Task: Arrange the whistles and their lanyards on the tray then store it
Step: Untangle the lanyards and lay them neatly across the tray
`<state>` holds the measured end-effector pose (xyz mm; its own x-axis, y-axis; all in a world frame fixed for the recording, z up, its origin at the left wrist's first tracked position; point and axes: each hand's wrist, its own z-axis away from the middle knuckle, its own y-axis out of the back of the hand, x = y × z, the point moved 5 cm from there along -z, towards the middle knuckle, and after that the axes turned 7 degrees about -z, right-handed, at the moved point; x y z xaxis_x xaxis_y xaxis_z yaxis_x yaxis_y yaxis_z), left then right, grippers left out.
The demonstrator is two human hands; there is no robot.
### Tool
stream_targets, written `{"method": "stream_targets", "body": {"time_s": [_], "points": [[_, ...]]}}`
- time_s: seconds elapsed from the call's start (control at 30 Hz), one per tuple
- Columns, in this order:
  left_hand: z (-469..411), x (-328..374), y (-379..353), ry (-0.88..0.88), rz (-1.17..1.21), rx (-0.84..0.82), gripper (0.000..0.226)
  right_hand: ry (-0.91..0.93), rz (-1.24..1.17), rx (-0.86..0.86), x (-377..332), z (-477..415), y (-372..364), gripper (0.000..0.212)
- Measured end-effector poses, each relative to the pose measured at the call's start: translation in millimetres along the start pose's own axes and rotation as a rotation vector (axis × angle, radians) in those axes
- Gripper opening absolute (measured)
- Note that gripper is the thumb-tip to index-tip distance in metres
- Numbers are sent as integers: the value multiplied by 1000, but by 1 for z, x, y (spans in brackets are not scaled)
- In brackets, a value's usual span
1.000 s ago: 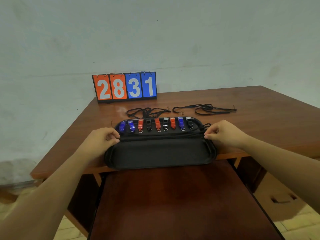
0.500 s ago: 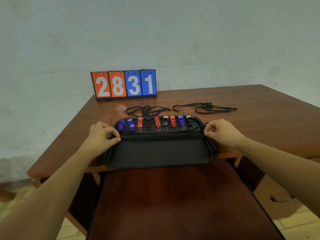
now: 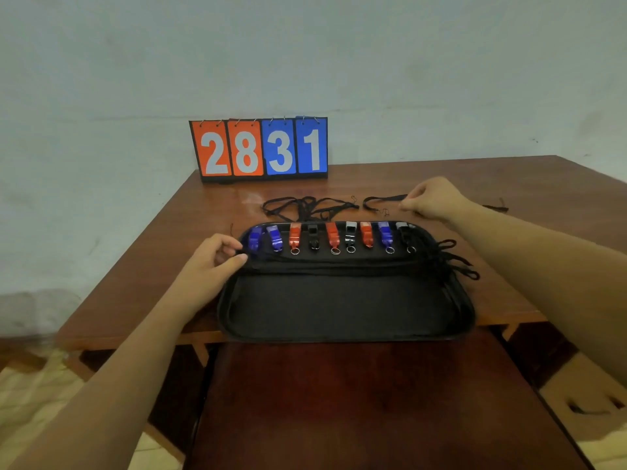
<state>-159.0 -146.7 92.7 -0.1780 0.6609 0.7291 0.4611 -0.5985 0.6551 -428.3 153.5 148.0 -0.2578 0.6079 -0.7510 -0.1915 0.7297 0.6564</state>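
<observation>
I am seeing the right hand (image 3: 431,198) gone up off the tray (image 3: 339,300), pinching a loose lanyard (image 3: 383,199) right of centre. The left hand (image 3: 213,256) is pinching cords (image 3: 448,247) at the mid-frame tray's left end.

R hand (image 3: 434,200) pinches loose lanyard (image 3: 383,199) behind tray (image 3: 339,335); L hand (image 3: 213,259) pinches tray lanyards (image 3: 439,262).

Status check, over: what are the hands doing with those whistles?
Left hand pinches laid lanyards at tray rim. Right hand pinches loose lanyard behind tray. Nine whistles rowed on tray. Lanyard bunch lies on table; nothing blocking.
</observation>
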Motion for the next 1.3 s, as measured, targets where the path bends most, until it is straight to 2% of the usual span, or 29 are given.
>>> {"method": "stream_targets", "body": {"time_s": [0.13, 0.23, 0.3, 0.47, 0.57, 0.77, 0.83, 0.93, 1.0, 1.07, 1.1, 1.17, 1.3], "points": [[-3, -2, -2, 8, -42, -15, 12, -9, 137, -68, -9, -35, -31, 29], [-4, -4, -2, 13, -37, -3, 11, -39, 225, -149, -6, -51, -51, 25], [-5, -5, -1, -7, -13, 21, 11, -53, 222, -136, -3, -59, -57, 20], [-6, -5, 1, -30, 7, 37, 11, -44, 112, -76, -4, -61, -57, 14], [-4, -5, 1, -19, 15, 30, 10, -1, -56, -9, -19, -50, -42, 12], [6, 23, 24, -17, 52, 358, 16, 78, -329, 60, -59, -6, -7, 9], [6, 59, 17, -36, 126, 280, 13, 126, -357, 64, -73, 13, 5, 8], [-5, 127, -13, -92, 51, 25, 21, 179, -342, 40, -87, 44, 19, 5], [-14, 158, -41, -5, 177, -136, 31, 186, -343, 4, -88, 66, 23, 4], [-18, 179, -64, 179, 464, -243, 38, 200, -332, -50, -87, 93, 26, 6], [-19, 186, -72, 234, 565, -271, 39, 214, -317, -72, -86, 105, 28, 7], [-22, 200, -82, 246, 569, -275, 34, 229, -294, -110, -78, 124, 33, 8], [-22, 221, -85, 132, 498, -209, 23, 206, -315, -148, -59, 141, 52, 9]]}}
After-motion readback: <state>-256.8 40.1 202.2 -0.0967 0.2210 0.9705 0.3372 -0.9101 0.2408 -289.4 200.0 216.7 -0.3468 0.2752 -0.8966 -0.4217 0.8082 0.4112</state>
